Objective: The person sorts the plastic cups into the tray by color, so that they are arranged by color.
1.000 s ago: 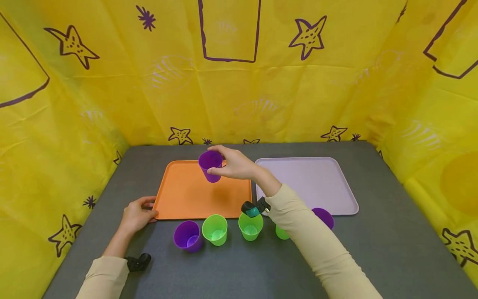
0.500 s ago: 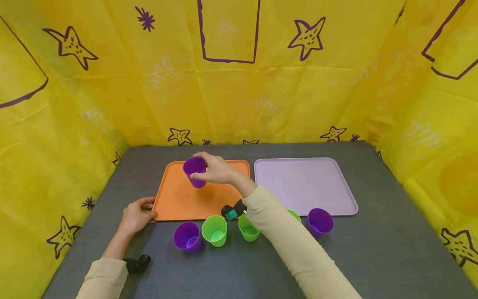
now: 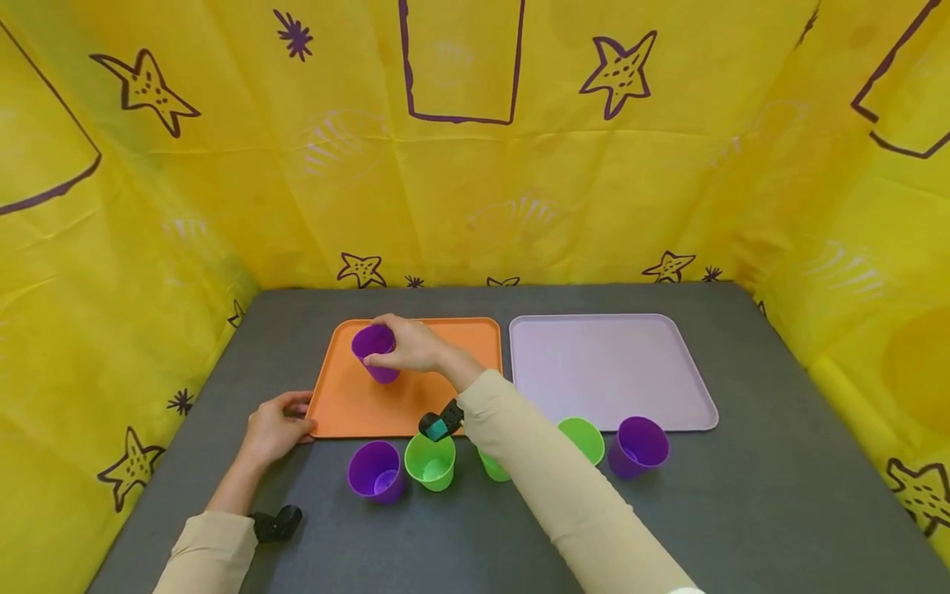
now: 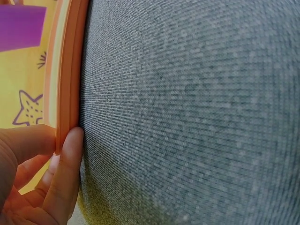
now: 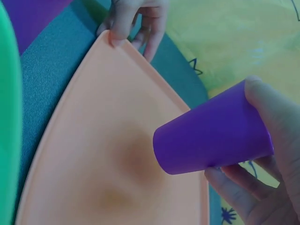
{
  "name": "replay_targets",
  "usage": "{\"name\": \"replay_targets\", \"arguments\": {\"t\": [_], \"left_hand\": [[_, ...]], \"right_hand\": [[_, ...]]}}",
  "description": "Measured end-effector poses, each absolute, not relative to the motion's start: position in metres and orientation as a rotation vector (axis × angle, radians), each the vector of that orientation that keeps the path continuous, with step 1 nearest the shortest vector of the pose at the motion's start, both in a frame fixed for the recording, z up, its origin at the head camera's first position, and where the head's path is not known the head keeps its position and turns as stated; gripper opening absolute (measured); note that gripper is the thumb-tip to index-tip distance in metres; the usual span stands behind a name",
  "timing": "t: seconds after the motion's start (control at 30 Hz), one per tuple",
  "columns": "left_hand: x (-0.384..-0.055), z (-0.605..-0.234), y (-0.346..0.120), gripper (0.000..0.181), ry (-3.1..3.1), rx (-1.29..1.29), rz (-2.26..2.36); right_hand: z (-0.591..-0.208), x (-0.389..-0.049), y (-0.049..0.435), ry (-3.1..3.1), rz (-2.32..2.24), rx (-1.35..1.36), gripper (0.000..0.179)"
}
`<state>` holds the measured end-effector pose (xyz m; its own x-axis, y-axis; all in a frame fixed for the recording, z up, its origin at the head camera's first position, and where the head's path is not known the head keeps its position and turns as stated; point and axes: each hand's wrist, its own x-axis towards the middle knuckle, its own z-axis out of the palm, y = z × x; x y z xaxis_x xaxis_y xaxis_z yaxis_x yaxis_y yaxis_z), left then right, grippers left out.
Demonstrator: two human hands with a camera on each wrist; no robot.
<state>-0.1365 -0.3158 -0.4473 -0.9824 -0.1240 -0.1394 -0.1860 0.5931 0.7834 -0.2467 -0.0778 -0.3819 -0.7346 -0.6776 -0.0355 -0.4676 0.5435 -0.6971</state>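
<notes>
Sleeve (image 3: 552,483) partly hides two green cups (image 3: 493,469) before the orange tray (image 3: 469,335); your left hand (image 3: 273,431) pinches its corner; above, your right hand (image 3: 414,346) grips a purple cup (image 3: 373,340).

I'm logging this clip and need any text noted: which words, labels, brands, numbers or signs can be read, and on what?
None can be read in any view.
Yellow cloth: drawings only, such as starfish.
Orange tray, lilac tray, purple cup in the right hand: no print visible.
Left wrist device: too small to tell.
</notes>
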Motion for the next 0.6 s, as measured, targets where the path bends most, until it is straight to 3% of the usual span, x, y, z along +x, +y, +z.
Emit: {"name": "replay_targets", "arguments": {"t": [0.6], "left_hand": [[-0.136, -0.446, -0.314, 0.049, 2.727, -0.301, 1.366]], "right_hand": [[-0.393, -0.251, -0.110, 2.509, -0.803, -1.049, 0.067]]}}
